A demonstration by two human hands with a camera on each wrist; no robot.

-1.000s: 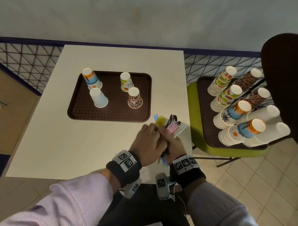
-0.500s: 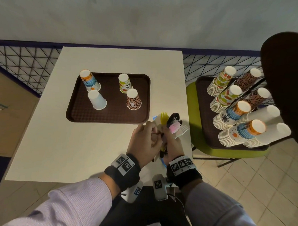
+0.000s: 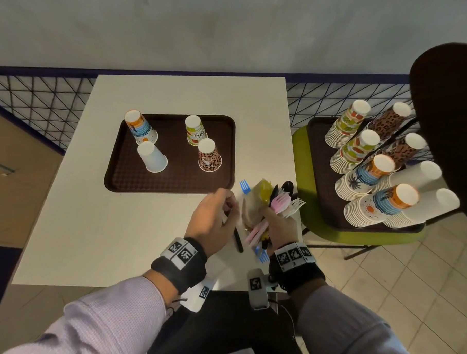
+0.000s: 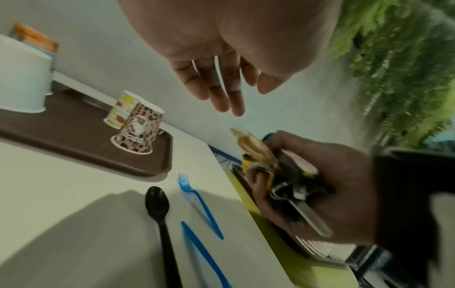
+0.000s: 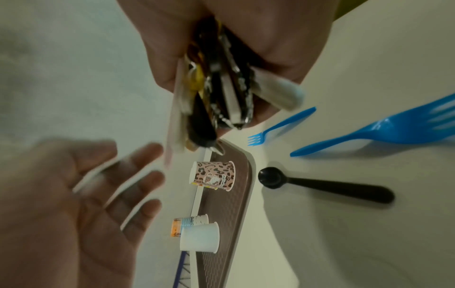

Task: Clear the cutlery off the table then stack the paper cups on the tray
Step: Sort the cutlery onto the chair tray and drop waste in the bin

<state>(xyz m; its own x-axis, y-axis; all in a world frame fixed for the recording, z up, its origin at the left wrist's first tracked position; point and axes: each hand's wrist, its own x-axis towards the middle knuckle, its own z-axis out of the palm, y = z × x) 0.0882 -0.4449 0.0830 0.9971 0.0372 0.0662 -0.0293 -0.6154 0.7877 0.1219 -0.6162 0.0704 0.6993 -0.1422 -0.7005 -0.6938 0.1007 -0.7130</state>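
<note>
Both our hands hung over the near right corner of the table (image 3: 96, 224). Our right hand (image 3: 277, 227) was clenched round a bundle (image 3: 272, 202) of plastic cutlery: pink, white, yellow and black pieces fanned out above the fist. Our left hand (image 3: 211, 224) had drawn away from it; half a second before, its fingers were pressed to the bundle, and now they lay straight and spread. A thin pale streak crossed those fingers in the right wrist view, too blurred to say whether it was a piece we carried.

That parting meant, we judged, that the latest piece had been passed to the right hand and the left was free for the next.

Cutlery remained on the table. A black spoon (image 4: 157, 204) lay beneath our left hand, a small blue fork (image 4: 194, 196) just beside it, and a second blue piece (image 4: 199, 251) nearer us, which the right wrist view showed to be a larger fork.

So clearing was not finished. Four cups (image 3: 209, 155) stood upside down and apart on the tray (image 3: 173, 179), none stacked. Stacks of cups (image 3: 360, 177) stood on another tray on the chair (image 3: 302, 163) to our right.
</note>
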